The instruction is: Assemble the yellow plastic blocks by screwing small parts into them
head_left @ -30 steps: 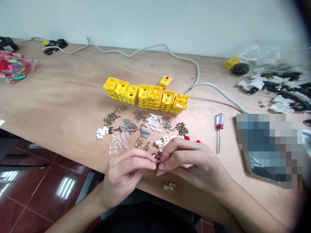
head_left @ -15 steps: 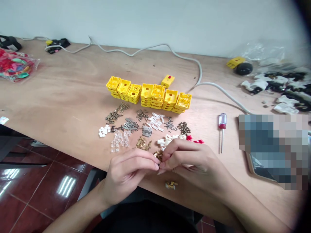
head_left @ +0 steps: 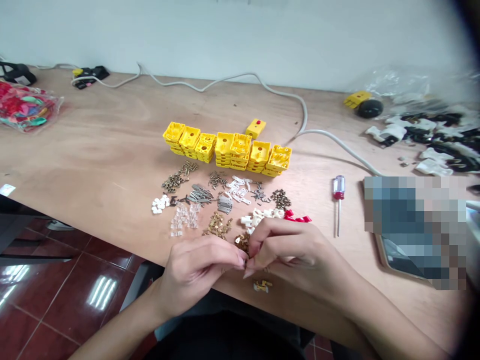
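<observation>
My left hand (head_left: 204, 265) and my right hand (head_left: 287, 250) meet fingertip to fingertip above the table's front edge. Both are pinched on something tiny and dark that the fingers mostly hide. Just beyond the fingertips lies a pile of small brass parts (head_left: 242, 242), with another brass pile (head_left: 218, 225) to its left. Cream plastic pieces (head_left: 262, 215) and red plastic pieces (head_left: 296, 217) sit behind my right hand. Close to the table edge, below the right palm, rests a small brass-and-white piece (head_left: 261, 286). Clear plastic pieces (head_left: 185, 217) lie beyond my left hand.
Stacked yellow housings (head_left: 225, 150) stand in a row behind piles of screws (head_left: 218, 179), grey metal strips (head_left: 200, 195) and white strips (head_left: 239, 190). A screwdriver (head_left: 338, 195) and a phone (head_left: 401, 260) lie to the right. A grey cable (head_left: 303, 107) crosses the back.
The view has shifted slightly. Both hands keep their pinch in nearly the same place, and a bit more of the dark item shows between the fingertips.
</observation>
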The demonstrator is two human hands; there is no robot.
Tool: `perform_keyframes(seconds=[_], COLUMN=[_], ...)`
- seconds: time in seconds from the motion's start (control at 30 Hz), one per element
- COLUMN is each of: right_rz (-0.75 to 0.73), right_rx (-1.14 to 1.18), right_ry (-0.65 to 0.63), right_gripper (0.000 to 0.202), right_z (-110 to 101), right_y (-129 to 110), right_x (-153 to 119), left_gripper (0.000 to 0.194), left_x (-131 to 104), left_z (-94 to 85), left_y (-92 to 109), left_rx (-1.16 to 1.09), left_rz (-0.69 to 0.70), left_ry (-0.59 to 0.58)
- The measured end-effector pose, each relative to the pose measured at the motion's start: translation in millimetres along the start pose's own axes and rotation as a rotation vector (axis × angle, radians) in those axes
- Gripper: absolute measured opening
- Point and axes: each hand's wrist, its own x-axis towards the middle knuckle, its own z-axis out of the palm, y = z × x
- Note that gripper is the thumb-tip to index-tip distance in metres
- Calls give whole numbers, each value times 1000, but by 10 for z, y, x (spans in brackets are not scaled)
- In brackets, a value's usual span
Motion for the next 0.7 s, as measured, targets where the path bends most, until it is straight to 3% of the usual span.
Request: perform_keyframes(seconds=[0.4,0.7], right_rz=[26,46], right_rx=[36,15], right_ry=[-7,13], right_gripper=[23,16], right_z=[-30,-19], right_y=[-66,-75], right_x=[33,15], left_gripper=[17,17], left_x=[2,14], left_z=[-18,-12], left_y=[10,4], left_rx=[-73,-116], left_rz=[-72,-119], left_ry=[92,103])
